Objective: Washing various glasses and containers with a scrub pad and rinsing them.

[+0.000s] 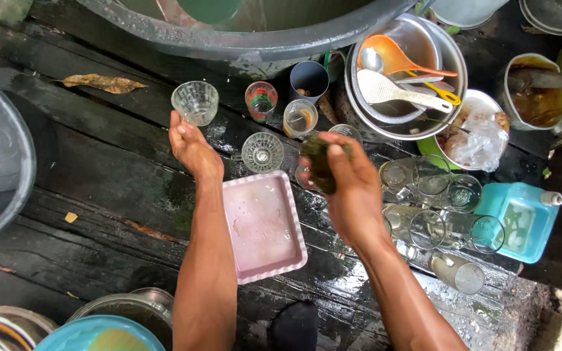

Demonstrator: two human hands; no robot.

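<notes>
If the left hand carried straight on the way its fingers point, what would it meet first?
The left hand points up the picture, its fingers already at the base of a clear patterned glass on the wet dark planks. It would likely meet that glass first; whether they touch is unclear.

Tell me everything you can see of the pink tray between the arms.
The pink tray is a shallow square dish with a scalloped raised rim, plastic by its look. It lies flat and upright on the wet dark boards, between the two forearms. Its inside is wet, with a cloudy soapy film and some small specks; nothing else lies in it. The left arm runs beside its left edge; whether they touch is unclear. The left hand and right hand are both clear of it.
</notes>
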